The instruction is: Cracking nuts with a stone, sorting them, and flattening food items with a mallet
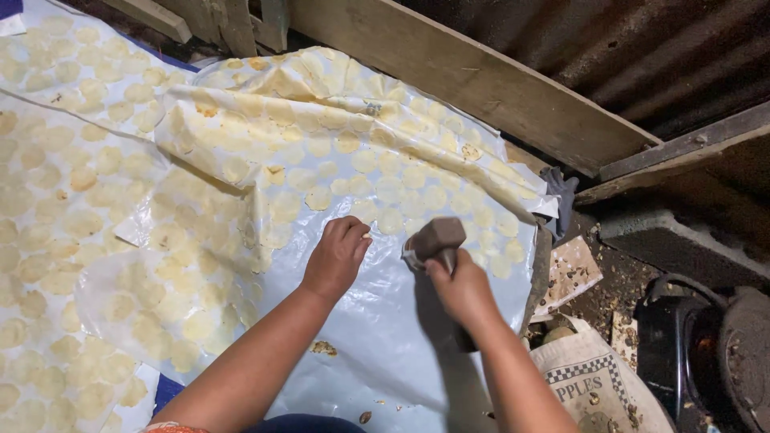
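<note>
Dozens of thin pale-yellow discs (72, 224) lie flattened on clear plastic sheets (385, 321) from nine o'clock across to about two o'clock. They look paper-thin, soft and a little tacky, so I judge them fragile: they would tear or fold if pinched in the middle, and I would lift one only by peeling the plastic away from under it. The sheets themselves are slick, limp and crinkled; one is folded back on itself at about eleven o'clock, with discs stuck to its underside.

Just left of centre my left hand (337, 256) rests knuckles-up on the plastic, fingers curled and fingertips pressing at a disc near the edge of the filled rows. It grasps nothing that I can see.

Just right of centre my right hand (461, 289) is clenched around the handle of a mallet with a blocky brown head (437, 238), held above the sheet close to the left hand. The head looks like wood or stone, dense and rigid, with a scrap of plastic wrapped at its neck; it should be heavy for its size, best held low on the handle.

At one o'clock runs a rough wooden plank (481, 88), with corrugated metal behind. At four o'clock lies a printed cloth sack (593, 377), and at the far right a dark round pot (706, 353).
</note>
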